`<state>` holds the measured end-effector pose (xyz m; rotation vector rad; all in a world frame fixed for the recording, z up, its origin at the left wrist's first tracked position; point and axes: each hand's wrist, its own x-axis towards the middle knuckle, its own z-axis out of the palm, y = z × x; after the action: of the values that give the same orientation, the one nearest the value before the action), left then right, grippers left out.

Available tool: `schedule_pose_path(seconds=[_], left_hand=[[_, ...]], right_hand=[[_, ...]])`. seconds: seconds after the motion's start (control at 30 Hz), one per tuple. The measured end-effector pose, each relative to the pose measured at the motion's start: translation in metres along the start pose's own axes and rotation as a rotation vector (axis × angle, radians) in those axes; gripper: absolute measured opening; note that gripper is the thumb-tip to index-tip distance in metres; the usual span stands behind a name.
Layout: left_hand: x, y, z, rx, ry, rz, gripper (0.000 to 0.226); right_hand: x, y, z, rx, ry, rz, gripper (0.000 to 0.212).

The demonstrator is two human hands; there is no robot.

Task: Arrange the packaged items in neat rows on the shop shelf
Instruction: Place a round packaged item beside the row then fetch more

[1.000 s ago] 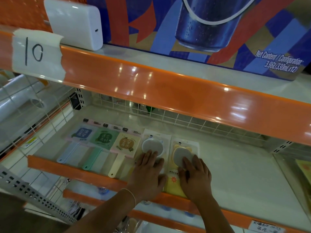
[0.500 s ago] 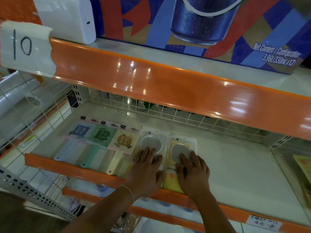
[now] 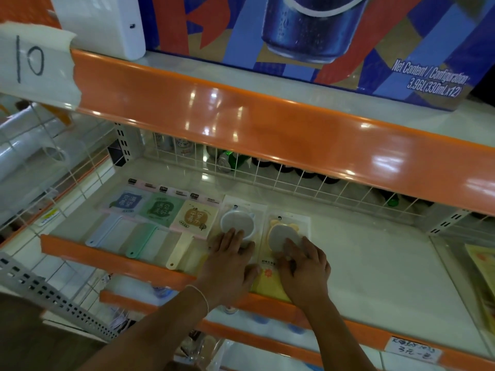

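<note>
This was a shop. Tiered white shelves (image 3: 375,253) carried glossy orange edge strips (image 3: 267,124). At 10 o'clock a taped label (image 3: 34,62) read "10", and at 5 o'clock sat a handwritten price tag (image 3: 412,350). At 12 o'clock stood a drinks carton (image 3: 321,36) printed "3.96L (330mL x12)". Packaged goods (image 3: 160,210) lay in a row at centre, with cans (image 3: 225,159) behind a wire grid (image 3: 294,178).

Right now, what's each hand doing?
Left hand: open, fingers flat on the white pack.
Right hand: open, flat on the yellow pack.
</note>
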<state>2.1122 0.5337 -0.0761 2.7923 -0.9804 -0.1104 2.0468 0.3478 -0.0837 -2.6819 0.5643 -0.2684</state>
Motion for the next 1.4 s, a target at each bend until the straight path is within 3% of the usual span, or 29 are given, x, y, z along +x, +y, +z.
schedule_pose_path(seconds=[0.17,0.27,0.33,0.53,0.63,0.73,0.97,1.13,1.4], left_hand=[[0.006,0.016,-0.018,0.098,0.105,0.005,0.041],[0.021,0.045,-0.032,0.07,0.132,0.041,0.047],[0.034,0.073,-0.04,0.085,0.091,0.08,0.044],[0.077,0.169,-0.037,0.052,0.018,0.194,0.039],[0.096,0.216,-0.032,-0.095,-0.051,0.226,0.047],[0.112,0.264,-0.028,-0.259,-0.108,0.239,0.055],[0.129,0.357,-0.023,-0.366,-0.183,0.331,0.057],[0.133,0.39,-0.013,-0.366,-0.239,0.35,0.058],[0.135,0.4,0.005,-0.315,-0.257,0.336,0.057]], right_hand=[[0.01,0.022,-0.021,0.367,0.095,-0.01,0.05],[0.013,0.05,-0.048,0.429,0.233,0.042,0.023],[0.013,0.079,-0.066,0.424,0.282,0.082,0.022],[0.008,0.173,-0.129,0.317,0.415,0.198,0.029],[0.004,0.219,-0.153,0.304,0.497,0.247,0.037],[0.002,0.264,-0.172,0.219,0.528,0.318,0.031],[-0.008,0.346,-0.211,-0.041,0.325,0.663,0.065],[-0.01,0.372,-0.225,-0.021,0.197,0.723,0.092],[-0.011,0.381,-0.236,-0.02,0.285,0.687,0.091]])
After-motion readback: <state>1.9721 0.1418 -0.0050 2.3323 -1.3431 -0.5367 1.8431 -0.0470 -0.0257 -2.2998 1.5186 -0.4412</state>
